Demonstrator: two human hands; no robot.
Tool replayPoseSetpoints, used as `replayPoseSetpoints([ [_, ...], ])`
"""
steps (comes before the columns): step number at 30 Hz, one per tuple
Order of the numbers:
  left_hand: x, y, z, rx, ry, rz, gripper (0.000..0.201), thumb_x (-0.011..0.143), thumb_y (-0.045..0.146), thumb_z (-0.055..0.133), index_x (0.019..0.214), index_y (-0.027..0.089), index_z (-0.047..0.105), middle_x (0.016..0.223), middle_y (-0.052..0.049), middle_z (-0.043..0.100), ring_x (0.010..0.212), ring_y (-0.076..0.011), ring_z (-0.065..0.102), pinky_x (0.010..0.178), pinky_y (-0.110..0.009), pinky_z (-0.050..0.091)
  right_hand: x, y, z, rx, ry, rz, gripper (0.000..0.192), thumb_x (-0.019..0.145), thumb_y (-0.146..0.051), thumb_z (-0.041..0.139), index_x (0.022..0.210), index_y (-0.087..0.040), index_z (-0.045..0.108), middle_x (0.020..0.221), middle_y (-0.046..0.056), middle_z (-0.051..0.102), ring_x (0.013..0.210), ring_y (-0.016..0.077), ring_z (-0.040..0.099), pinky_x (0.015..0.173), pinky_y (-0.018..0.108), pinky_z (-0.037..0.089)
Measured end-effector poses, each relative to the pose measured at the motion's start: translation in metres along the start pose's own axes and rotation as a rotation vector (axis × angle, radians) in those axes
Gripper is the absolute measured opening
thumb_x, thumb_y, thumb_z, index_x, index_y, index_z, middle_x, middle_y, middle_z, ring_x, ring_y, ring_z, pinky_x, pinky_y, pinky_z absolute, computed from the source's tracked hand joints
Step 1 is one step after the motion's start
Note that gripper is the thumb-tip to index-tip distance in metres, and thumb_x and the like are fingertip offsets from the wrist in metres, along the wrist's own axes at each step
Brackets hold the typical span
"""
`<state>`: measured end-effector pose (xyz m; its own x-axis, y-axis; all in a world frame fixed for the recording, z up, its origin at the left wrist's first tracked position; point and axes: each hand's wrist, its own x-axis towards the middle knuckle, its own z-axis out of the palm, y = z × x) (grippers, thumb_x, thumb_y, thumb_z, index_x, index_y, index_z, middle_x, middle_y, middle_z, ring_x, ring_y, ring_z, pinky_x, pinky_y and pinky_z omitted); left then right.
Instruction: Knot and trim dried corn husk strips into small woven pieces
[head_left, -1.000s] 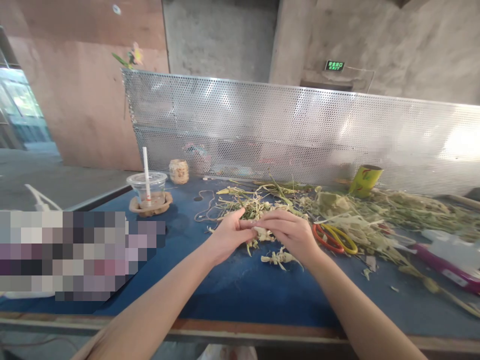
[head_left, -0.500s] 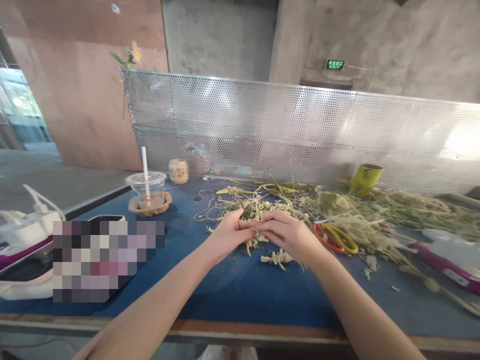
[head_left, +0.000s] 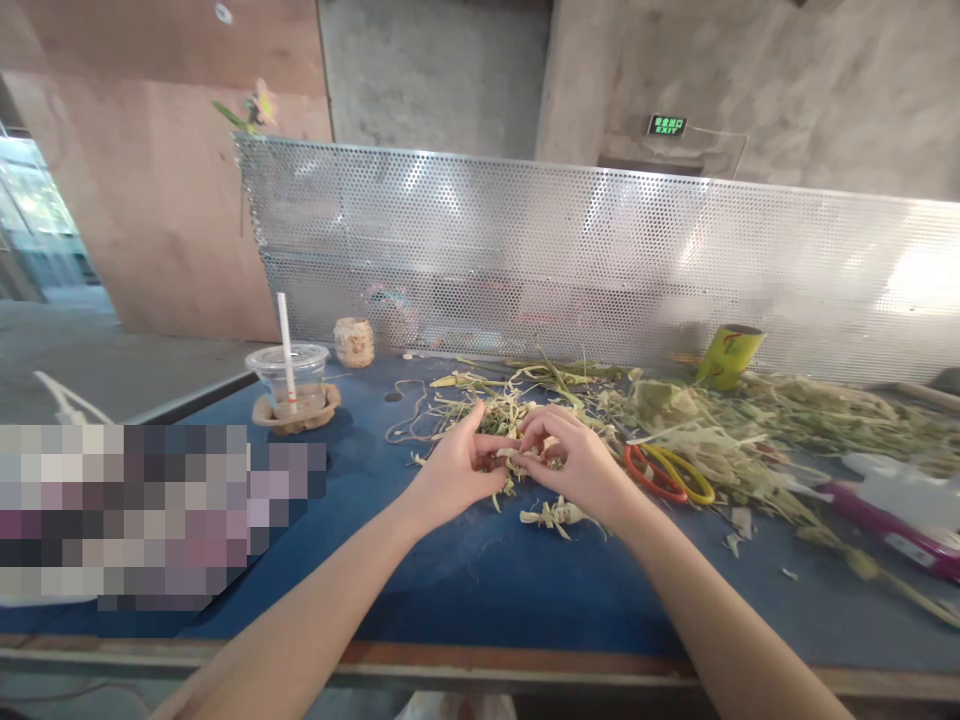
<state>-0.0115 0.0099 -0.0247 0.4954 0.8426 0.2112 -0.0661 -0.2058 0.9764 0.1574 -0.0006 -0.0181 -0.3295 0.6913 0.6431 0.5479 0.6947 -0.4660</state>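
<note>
Head view: at the near edge a wooden table rim (head_left: 480, 662) borders a blue table cover (head_left: 480, 580), with a pixelated patch at the near left; farther in, the left hand (head_left: 454, 472) and right hand (head_left: 574, 462) meet above the cover, fingertips of both pinched together on a small pale husk strip (head_left: 517, 458) held between them just above the surface; a loose curl of husk scraps (head_left: 555, 515) lies on the cover just below the right hand; orange-and-yellow scissors (head_left: 667, 472) lie just right of that hand, amid a spread of dried stalks (head_left: 750, 430); a plastic cup with a straw (head_left: 291, 378) stands at the left; beyond, a perforated metal screen (head_left: 600, 260) backs the table; behind it rise concrete walls and a green exit sign (head_left: 667, 126).
</note>
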Motion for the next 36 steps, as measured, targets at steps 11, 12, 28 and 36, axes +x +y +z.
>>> replayPoseSetpoints([
  [11,-0.002,0.002,-0.002,0.275,-0.017,0.112,0.089,0.075,0.018,0.055,0.138,0.016,-0.007,0.106,-0.015,0.062,0.082,-0.0214,0.057,0.07,-0.035,0.043,-0.002,0.002,0.004,0.216,-0.058,0.238,0.008,0.071,-0.02,0.057,0.071,-0.019,0.049,0.079,0.001,0.056,0.067,0.0107,0.057,0.057,0.024,0.052],
  [12,-0.002,0.002,-0.002,0.308,-0.014,0.14,0.088,0.075,0.017,0.054,0.138,0.015,-0.008,0.105,-0.015,0.063,0.083,-0.0215,0.057,0.072,-0.036,0.043,-0.002,0.002,0.004,0.187,-0.047,0.21,0.007,0.071,-0.019,0.057,0.071,-0.019,0.05,0.079,0.001,0.056,0.068,0.0108,0.056,0.059,0.025,0.052],
  [28,-0.004,0.009,-0.003,0.351,0.012,0.165,0.09,0.078,0.023,0.054,0.136,0.013,-0.015,0.105,-0.012,0.065,0.096,-0.0221,0.056,0.084,-0.038,0.04,-0.002,0.004,0.004,0.513,-0.05,0.315,0.016,0.068,-0.02,0.06,0.064,-0.017,0.045,0.088,0.002,0.056,0.052,0.0054,0.052,0.047,0.023,0.048],
  [36,-0.003,0.012,-0.007,0.26,0.006,0.06,0.091,0.076,0.025,0.056,0.137,0.015,-0.011,0.109,-0.012,0.062,0.095,-0.0221,0.058,0.082,-0.038,0.043,-0.002,-0.001,0.002,0.482,-0.075,0.368,0.009,0.066,-0.02,0.062,0.064,-0.017,0.054,0.104,0.006,0.06,0.072,0.0143,0.063,0.061,0.03,0.053],
])
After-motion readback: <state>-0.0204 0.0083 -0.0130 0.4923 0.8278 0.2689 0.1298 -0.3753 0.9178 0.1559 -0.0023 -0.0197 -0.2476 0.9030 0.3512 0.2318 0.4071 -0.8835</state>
